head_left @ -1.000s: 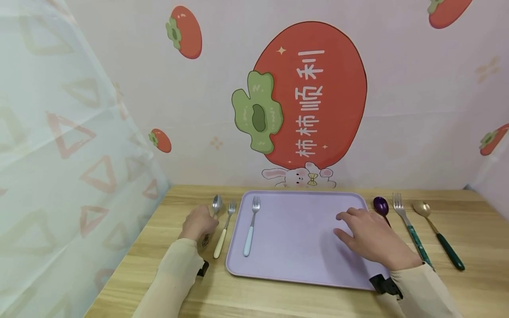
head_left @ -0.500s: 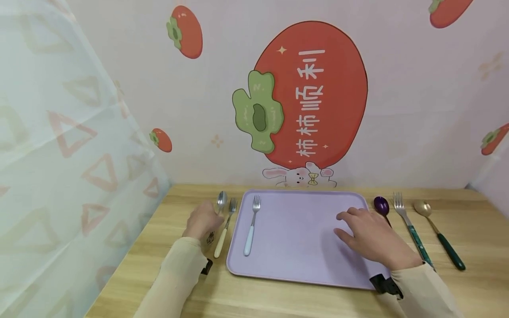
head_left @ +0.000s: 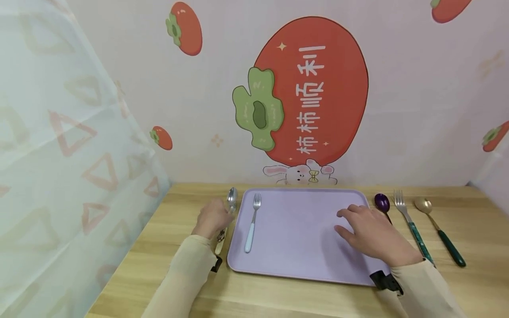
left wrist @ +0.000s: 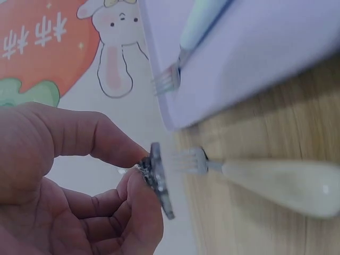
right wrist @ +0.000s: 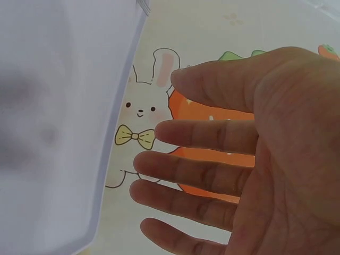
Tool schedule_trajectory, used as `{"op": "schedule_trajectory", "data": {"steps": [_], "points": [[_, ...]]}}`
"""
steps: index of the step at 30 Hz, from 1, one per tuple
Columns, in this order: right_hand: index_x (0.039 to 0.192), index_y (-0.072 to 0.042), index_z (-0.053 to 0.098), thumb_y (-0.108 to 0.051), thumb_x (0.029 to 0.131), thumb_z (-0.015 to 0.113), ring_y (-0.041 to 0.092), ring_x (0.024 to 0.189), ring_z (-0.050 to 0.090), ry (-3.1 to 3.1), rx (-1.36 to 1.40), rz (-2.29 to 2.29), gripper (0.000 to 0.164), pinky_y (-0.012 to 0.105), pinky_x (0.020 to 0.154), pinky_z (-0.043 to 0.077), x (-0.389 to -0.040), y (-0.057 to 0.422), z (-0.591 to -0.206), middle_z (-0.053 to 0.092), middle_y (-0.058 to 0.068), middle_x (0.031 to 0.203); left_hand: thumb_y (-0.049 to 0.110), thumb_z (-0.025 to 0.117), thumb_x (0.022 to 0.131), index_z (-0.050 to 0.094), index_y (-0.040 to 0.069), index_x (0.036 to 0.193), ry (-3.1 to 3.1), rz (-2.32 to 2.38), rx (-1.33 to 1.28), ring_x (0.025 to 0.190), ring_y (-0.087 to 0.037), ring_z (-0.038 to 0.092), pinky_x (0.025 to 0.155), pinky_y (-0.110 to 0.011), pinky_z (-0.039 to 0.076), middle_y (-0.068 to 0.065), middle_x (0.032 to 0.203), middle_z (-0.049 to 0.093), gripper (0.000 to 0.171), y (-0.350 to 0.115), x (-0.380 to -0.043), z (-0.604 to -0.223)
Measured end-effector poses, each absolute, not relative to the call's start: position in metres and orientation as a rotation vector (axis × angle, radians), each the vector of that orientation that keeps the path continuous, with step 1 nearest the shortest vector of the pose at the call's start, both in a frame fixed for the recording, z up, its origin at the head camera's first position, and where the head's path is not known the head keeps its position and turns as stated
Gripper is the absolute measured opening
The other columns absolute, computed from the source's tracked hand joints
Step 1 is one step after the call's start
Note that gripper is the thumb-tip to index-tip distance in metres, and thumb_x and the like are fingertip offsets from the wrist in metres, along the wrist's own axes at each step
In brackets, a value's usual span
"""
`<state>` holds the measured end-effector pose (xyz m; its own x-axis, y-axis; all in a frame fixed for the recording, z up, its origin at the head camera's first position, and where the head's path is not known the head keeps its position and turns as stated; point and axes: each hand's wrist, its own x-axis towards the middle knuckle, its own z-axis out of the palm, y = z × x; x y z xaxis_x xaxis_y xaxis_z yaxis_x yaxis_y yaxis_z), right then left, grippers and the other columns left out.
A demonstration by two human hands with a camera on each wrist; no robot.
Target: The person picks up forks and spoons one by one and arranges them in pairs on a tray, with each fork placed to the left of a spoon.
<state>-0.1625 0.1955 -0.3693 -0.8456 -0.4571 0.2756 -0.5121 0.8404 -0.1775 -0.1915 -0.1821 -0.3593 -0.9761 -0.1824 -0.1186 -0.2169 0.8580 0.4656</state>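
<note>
In the head view my left hand [head_left: 214, 217] pinches a silver spoon [head_left: 232, 194] by its handle, bowl pointing away. The left wrist view shows thumb and forefinger on its dark, ornate metal handle [left wrist: 157, 180]. Partly hidden below that hand lies a cream-handled fork [left wrist: 281, 183], on the wood left of the lilac tray [head_left: 302, 221]. A light-blue-handled fork [head_left: 252, 227] rests on the tray's left side. Over the tray's right side is my right hand [head_left: 374, 234], fingers spread and holding nothing, palm seen in the right wrist view.
To the right of the tray a purple spoon [head_left: 382, 202], a fork with a green patterned handle [head_left: 417, 240] and a gold spoon with a dark green handle [head_left: 449, 247] lie on the wooden table [head_left: 278, 296]. A printed cloth [head_left: 199, 97] stands behind.
My left hand has moved right with the spoon, from beside the cream-handled fork to over it. The right hand has stayed over the tray.
</note>
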Motion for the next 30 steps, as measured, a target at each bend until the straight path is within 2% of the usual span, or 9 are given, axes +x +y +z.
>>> {"op": "schedule_trajectory", "data": {"steps": [11,20,30], "points": [[0.110,-0.005,0.073,-0.027,0.088,0.078,0.031,0.091,0.067,-2.832,0.712,0.371,0.032,0.054,0.078,0.053,-0.158,0.193,-0.368,0.070,0.011,0.104,0.010,0.072,0.081,0.051,0.008,0.073,2.999,0.780,-0.255,0.066,-0.023,0.057,0.053,-0.032,0.047,-0.009,0.074,0.057,0.022,-0.163,-0.191,-0.362],[0.109,-0.004,0.073,-0.026,0.089,0.077,0.032,0.089,0.068,-2.783,0.739,0.329,0.030,0.053,0.075,0.054,-0.166,0.204,-0.358,0.070,0.011,0.102,0.011,0.074,0.080,0.055,0.008,0.081,3.017,0.812,-0.204,0.069,-0.023,0.057,0.057,-0.034,0.046,-0.008,0.077,0.058,0.019,-0.140,-0.202,-0.355],[0.109,-0.005,0.073,-0.027,0.089,0.076,0.029,0.087,0.068,-2.797,0.748,0.346,0.030,0.050,0.073,0.054,-0.162,0.198,-0.366,0.070,0.009,0.101,0.010,0.075,0.076,0.052,0.009,0.070,3.035,0.790,-0.191,0.063,-0.023,0.055,0.052,-0.033,0.044,-0.007,0.069,0.055,0.023,-0.128,-0.198,-0.360]]}}
